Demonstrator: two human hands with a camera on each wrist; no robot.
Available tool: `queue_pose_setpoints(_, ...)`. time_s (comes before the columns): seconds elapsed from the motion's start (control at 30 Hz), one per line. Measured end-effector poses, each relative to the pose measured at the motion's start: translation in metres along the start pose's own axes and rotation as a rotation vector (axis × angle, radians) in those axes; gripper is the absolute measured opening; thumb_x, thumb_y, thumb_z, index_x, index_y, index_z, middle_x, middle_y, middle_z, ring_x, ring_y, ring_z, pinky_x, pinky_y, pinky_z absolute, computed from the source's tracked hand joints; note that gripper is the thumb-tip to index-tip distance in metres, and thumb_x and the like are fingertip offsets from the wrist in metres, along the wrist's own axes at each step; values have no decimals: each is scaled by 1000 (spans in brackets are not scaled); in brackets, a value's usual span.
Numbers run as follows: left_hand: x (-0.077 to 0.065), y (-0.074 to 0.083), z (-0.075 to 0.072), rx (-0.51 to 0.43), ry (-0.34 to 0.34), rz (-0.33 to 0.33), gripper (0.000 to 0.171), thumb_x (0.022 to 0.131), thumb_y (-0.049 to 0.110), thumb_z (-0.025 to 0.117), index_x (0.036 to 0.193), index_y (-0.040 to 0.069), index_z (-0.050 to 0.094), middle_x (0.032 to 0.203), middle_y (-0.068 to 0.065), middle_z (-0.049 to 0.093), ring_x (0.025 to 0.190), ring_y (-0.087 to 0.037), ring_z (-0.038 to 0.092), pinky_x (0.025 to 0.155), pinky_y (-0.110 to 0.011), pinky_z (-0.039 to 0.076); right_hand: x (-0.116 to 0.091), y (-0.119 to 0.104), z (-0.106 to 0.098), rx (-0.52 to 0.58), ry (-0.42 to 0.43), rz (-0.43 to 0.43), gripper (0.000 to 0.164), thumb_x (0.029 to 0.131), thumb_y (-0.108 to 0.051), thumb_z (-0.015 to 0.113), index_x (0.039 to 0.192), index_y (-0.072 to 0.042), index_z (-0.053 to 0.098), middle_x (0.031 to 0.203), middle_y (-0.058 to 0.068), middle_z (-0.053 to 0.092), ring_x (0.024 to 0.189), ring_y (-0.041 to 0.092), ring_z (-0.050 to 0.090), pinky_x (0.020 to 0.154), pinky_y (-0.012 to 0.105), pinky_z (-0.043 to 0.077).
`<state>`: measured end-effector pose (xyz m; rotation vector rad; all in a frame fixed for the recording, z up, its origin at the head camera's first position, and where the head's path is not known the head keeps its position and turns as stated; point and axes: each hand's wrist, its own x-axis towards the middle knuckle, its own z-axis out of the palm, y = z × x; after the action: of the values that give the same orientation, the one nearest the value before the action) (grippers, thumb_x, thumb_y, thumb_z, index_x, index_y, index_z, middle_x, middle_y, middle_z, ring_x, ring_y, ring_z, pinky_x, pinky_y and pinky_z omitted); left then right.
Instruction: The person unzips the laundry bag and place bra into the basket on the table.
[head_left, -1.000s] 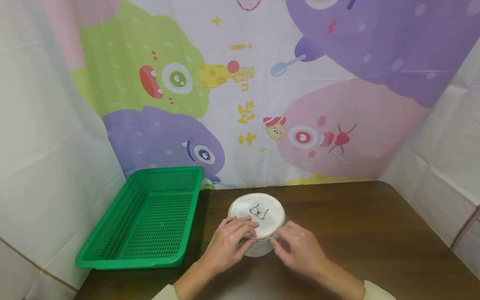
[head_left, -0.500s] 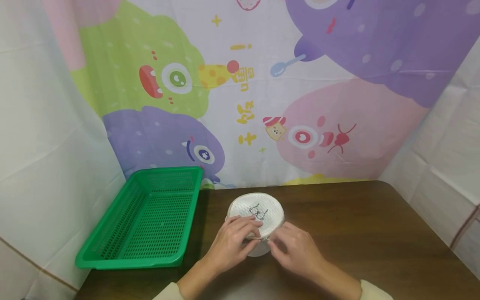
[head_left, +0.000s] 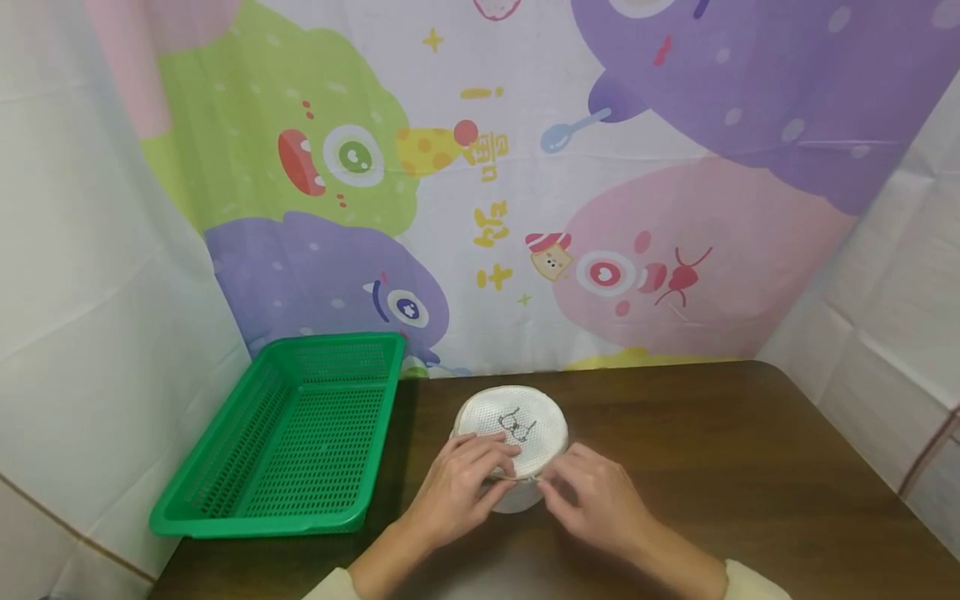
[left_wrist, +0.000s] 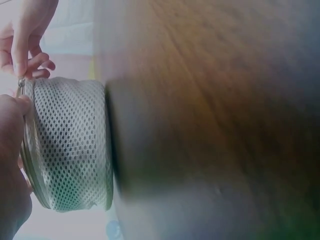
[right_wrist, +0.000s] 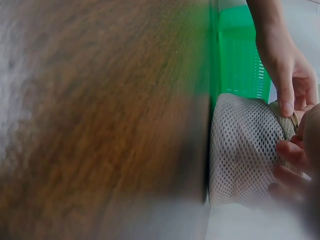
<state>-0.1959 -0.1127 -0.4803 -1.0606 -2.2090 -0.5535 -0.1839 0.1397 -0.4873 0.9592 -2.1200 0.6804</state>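
Observation:
A white mesh laundry bag (head_left: 536,412), round and drum-shaped, stands upright on the table in front of me. A small dark line drawing marks its top, and a zipper (right_wrist: 294,120) runs round the upper rim. My left hand (head_left: 457,492) pinches the near rim between thumb and fingers, its other fingers lying over the top. Just to its right, my right hand (head_left: 600,500) pinches at the zipper by the rim. Both wrist views show the mesh side wall (left_wrist: 75,150) of the bag, and the fingertips of both hands close together at its edge. The pinching fingers mostly hide the zipper pull.
A green plastic basket (head_left: 277,528) with slotted sides stands on the left of the brown wooden table (head_left: 712,467). Behind the table hangs a cloth (head_left: 517,333) printed with cartoon monsters, and pale sheets (head_left: 112,317) line both sides.
My right hand has shifted slightly left along the near rim, closer to the left hand. The bag has moved a touch to the left. The basket has stayed put.

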Motion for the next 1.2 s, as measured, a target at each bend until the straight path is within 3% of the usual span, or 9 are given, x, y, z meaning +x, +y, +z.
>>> queue_pose_setpoints(0.47,-2,-1,-1,-2,4,-18,27,86,19,97,96,21,71,122,4,86,126,-22,81,106,-53,63,2,-1,0,8,11,-9,25,78,-6,89,87,-20,71,78,-13,71,76,1,60,63,15,48)
queue_pose_setpoints(0.87,3,6,1,-23,-21,-35,29,86,20,99,97,21,72,124,3,86,128,-22,81,106,-47,63,2,-6,0,21,-7,10,25,79,-5,89,87,-20,71,78,-13,71,76,-2,57,63,10,45)
queue_pose_setpoints(1.2,0,1,1,-12,-12,-9,28,87,19,97,95,21,70,124,4,86,127,-23,81,105,-50,63,0,-1,-1,2,10,-2,24,78,-6,89,88,-21,72,78,-14,72,75,0,59,63,13,47)
